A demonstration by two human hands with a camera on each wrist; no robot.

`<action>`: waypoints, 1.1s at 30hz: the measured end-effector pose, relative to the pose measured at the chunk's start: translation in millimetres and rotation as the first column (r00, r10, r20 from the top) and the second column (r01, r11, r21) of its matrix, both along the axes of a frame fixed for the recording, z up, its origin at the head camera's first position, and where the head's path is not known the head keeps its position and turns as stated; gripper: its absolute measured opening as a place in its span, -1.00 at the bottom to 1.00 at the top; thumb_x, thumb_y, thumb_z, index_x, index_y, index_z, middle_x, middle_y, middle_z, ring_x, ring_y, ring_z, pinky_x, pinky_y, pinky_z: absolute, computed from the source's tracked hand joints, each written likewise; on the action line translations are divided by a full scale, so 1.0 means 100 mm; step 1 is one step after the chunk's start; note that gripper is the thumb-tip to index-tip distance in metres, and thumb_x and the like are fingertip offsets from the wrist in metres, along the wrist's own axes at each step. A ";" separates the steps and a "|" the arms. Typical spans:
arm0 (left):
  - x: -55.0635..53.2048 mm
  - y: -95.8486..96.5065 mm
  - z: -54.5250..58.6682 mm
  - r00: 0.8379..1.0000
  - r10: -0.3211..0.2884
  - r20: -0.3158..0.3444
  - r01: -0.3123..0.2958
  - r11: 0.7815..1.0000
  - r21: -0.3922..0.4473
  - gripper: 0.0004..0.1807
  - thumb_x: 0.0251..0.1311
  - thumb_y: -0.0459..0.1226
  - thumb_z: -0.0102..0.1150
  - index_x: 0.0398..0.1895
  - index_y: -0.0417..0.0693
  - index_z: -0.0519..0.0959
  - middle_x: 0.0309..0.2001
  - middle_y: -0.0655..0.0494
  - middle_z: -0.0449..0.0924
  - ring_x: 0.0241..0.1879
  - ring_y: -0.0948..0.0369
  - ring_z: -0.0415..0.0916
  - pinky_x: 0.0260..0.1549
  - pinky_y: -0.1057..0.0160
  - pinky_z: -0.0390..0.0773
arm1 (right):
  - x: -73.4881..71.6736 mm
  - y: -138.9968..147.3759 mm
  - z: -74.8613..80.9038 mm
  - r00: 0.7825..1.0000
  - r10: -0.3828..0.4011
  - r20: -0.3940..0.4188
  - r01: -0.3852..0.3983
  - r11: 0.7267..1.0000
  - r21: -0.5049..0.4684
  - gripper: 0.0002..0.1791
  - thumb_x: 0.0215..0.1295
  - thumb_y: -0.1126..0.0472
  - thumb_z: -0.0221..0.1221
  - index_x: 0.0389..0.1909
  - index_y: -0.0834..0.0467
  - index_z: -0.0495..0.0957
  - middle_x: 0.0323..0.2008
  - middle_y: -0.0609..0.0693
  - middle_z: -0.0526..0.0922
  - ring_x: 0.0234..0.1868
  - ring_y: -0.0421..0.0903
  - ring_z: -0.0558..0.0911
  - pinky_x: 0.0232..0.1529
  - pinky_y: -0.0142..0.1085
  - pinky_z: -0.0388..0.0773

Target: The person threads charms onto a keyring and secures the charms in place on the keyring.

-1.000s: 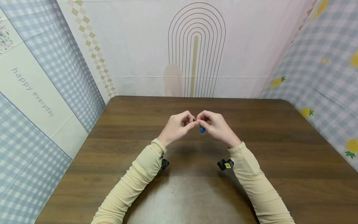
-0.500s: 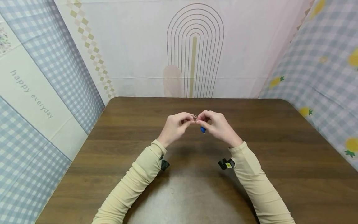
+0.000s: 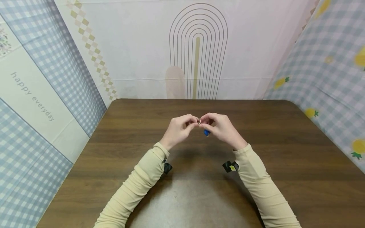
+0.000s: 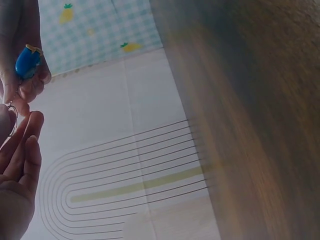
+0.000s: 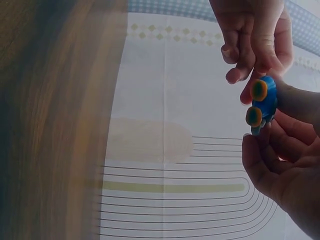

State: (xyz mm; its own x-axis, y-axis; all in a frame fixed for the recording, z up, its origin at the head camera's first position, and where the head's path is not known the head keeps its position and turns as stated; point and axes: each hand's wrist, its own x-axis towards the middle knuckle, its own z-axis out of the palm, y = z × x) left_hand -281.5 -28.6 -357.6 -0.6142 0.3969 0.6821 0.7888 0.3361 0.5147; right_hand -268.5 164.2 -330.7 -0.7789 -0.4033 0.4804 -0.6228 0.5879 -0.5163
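My two hands meet above the table's middle, both on one keychain. The left hand (image 3: 178, 129) pinches its thin metal ring (image 3: 198, 121) between thumb and index finger. The right hand (image 3: 219, 128) pinches the keychain at the ring's other side. Below the right fingers hangs its small blue charm (image 3: 206, 132). In the right wrist view, the charm (image 5: 266, 100) shows two round orange parts with dark green centres, like wheels. The left wrist view shows the ring (image 4: 13, 117) and the charm (image 4: 27, 62) at the left edge. Fingertips hide the join of ring and charm.
A brown wooden table (image 3: 137, 158) lies under both arms. A white patterned cloth (image 3: 137, 47) hangs behind its far edge. Blue checked cloths stand along the left (image 3: 68, 72) and right (image 3: 322, 72) sides. Small black cameras sit on both wrists.
The left fingers have shifted slightly left, away from the right hand. The metal ring, mostly hidden a second ago, now shows between the fingertips. The right hand has barely moved.
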 end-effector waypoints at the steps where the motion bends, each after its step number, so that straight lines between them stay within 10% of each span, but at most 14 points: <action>1: 0.00 0.00 0.00 1.000 -0.001 -0.004 0.001 1.000 0.000 -0.96 0.23 -0.37 0.23 -0.36 -0.14 0.63 -0.29 0.02 0.71 -0.42 0.26 0.54 -0.44 0.31 0.55 | 0.00 0.00 0.00 1.000 0.001 -0.007 -0.001 1.000 0.001 -0.84 0.13 0.28 0.36 -0.30 0.25 0.64 -0.47 0.04 0.65 -0.42 -0.17 0.55 -0.36 -0.43 0.53; 33: -0.02 -0.06 0.02 0.983 -0.098 0.159 0.104 0.994 -0.034 -0.91 0.34 -0.33 0.10 -0.30 -0.17 0.58 -0.18 -0.03 0.71 -0.09 0.15 0.66 -0.05 0.27 0.63 | 0.02 0.03 0.00 0.999 0.032 0.022 -0.032 0.999 0.004 -0.86 0.17 0.28 0.33 -0.26 0.21 0.68 -0.42 0.02 0.68 -0.40 -0.18 0.57 -0.34 -0.46 0.50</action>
